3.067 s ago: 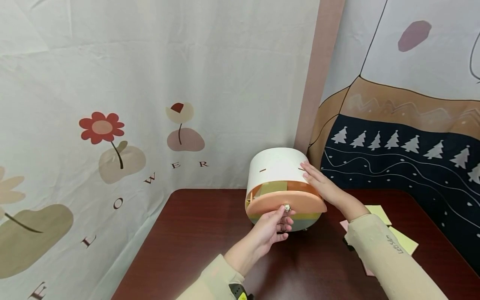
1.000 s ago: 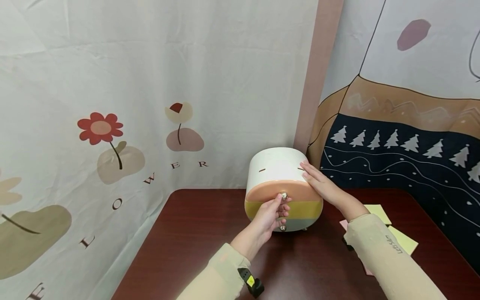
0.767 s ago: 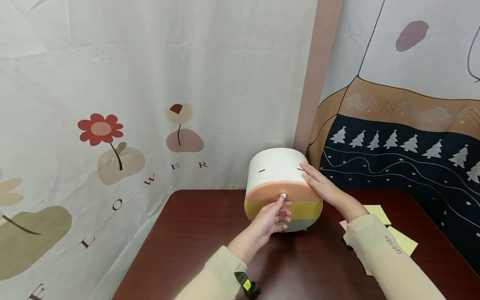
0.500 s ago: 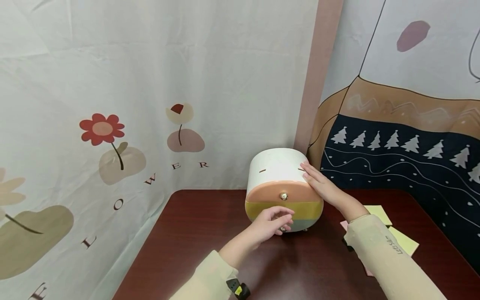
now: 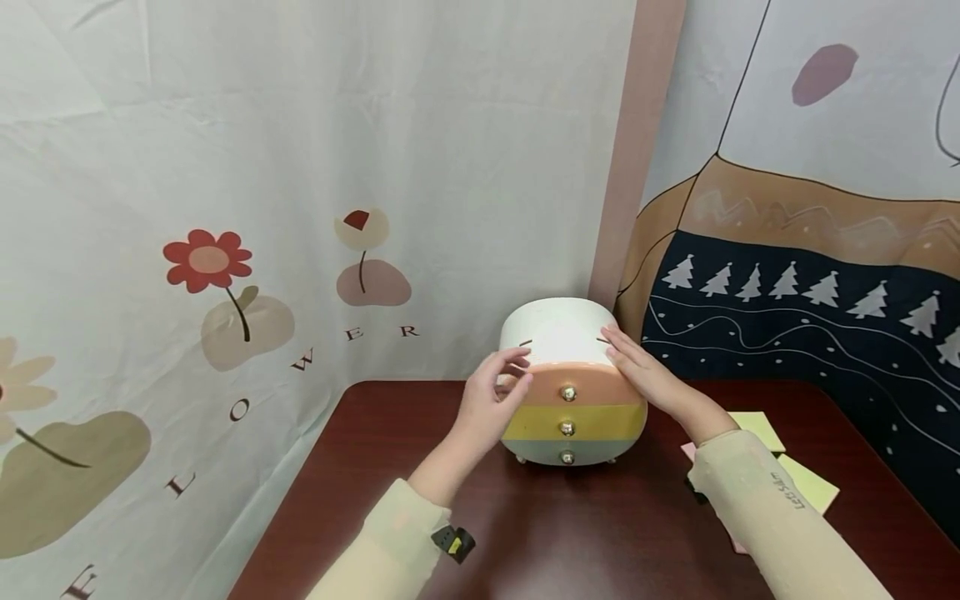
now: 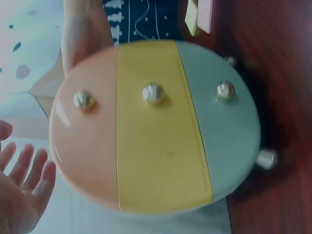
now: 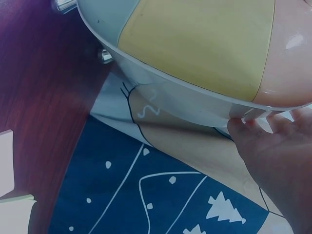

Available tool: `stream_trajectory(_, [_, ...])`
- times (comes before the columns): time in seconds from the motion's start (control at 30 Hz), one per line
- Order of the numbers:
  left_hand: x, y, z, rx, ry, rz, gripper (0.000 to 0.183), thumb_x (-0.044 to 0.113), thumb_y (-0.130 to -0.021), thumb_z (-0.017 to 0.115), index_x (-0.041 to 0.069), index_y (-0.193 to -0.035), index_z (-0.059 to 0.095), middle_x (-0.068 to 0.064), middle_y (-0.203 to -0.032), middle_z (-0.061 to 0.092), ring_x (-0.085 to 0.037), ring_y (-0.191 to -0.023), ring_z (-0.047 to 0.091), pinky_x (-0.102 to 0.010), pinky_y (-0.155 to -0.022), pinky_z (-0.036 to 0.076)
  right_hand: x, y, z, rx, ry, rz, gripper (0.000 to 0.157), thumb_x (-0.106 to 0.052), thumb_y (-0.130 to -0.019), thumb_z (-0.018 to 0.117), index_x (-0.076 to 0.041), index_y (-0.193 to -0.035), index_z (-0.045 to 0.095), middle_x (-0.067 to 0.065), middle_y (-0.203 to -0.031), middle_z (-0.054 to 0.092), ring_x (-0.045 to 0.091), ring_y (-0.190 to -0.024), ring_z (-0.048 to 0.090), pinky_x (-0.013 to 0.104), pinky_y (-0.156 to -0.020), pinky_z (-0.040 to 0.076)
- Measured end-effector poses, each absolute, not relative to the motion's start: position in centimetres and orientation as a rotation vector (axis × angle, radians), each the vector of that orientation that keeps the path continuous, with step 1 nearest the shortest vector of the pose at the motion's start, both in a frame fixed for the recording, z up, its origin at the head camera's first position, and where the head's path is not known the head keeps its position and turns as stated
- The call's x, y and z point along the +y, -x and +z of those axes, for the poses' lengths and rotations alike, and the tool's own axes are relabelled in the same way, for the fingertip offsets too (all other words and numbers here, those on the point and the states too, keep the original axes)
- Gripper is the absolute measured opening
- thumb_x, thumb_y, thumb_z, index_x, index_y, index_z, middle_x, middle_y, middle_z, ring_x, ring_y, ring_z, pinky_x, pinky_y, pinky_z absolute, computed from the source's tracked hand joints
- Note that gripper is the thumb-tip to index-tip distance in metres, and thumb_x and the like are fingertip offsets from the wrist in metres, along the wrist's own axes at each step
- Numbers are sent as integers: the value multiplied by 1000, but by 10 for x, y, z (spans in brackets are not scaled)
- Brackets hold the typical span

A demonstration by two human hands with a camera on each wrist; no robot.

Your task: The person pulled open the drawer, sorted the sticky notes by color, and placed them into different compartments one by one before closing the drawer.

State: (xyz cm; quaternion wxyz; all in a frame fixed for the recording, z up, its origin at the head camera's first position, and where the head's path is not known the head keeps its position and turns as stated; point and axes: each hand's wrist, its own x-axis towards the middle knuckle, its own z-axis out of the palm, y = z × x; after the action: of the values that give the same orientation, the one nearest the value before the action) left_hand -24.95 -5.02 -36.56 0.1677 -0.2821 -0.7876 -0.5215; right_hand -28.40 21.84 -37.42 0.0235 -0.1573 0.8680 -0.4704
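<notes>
An oval desktop drawer box with a white shell (image 5: 555,329) stands on small metal feet. Its peach drawer (image 5: 600,385), yellow drawer (image 6: 153,146) and blue-green drawer (image 6: 219,131) all sit flush, each with a round metal knob (image 5: 567,428). My left hand (image 5: 483,408) is raised beside the box's upper left, fingers loosely bent and holding nothing. In the left wrist view a gap shows between those fingers (image 6: 45,187) and the peach front. My right hand (image 5: 647,371) rests with straight fingers on the shell's upper right side; in the right wrist view its fingertips touch the shell's side.
Yellow sticky notes (image 5: 813,485) and pink ones (image 5: 737,546) lie on the dark red table (image 5: 420,417), partly under the right forearm. A printed cloth (image 5: 465,167) hangs behind the table, and a navy one with trees (image 5: 757,325) hangs at the right.
The peach drawer, pulled out at first with a yellow note inside, was pushed in by my left hand. That hand then left the knob and moved up and left. The right hand stayed put.
</notes>
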Motion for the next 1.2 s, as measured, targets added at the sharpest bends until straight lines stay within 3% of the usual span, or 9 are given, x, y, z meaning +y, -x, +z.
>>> stream_trajectory(0.1, [-55,260,-365,-2262,749,-1390,40,18,-91,63,8,-130,55,-9,-120,59,-24,-111,56,-43,-89,51,218,285,-374,2686,505,-1467,56,-32,-104,32,-8,-152,16,17,-159,1,41,-145,1,69,-109,3])
stream_trajectory(0.27, [-60,277,-369,-2439,709,-1258,57,34,-93,59,12,-143,42,-7,-145,43,-25,-135,38,-49,-110,31,218,286,-375,2685,523,-1472,56,-31,-104,32,-6,-152,17,17,-159,1,40,-145,1,69,-109,4])
stream_trajectory(0.5, [-57,296,-374,-2607,799,-1192,63,37,-97,52,9,-149,30,-10,-156,25,-32,-145,18,-48,-117,16,218,285,-375,2680,517,-1468,57,-35,-104,31,-9,-152,17,14,-160,-1,38,-146,-1,68,-109,3])
stream_trajectory(0.67, [-54,302,-374,-2649,802,-1213,62,37,-99,47,7,-149,28,-13,-157,21,-34,-145,15,-48,-117,14,216,282,-370,2681,508,-1462,56,-32,-104,30,-7,-152,16,15,-159,0,38,-145,-1,68,-109,2])
stream_trajectory(0.9, [-54,305,-378,-2698,731,-1271,64,42,-99,46,9,-150,27,-10,-158,18,-23,-146,15,-44,-117,17,217,286,-376,2692,509,-1447,58,-39,-103,31,-11,-153,17,11,-160,0,36,-146,-1,68,-109,2])
stream_trajectory(1.2, [-53,303,-379,-2750,700,-1218,67,54,-97,41,16,-151,26,-4,-159,16,-22,-145,17,-44,-117,19,219,286,-377,2716,508,-1472,58,-35,-103,33,-7,-152,19,15,-159,3,38,-146,1,65,-111,3])
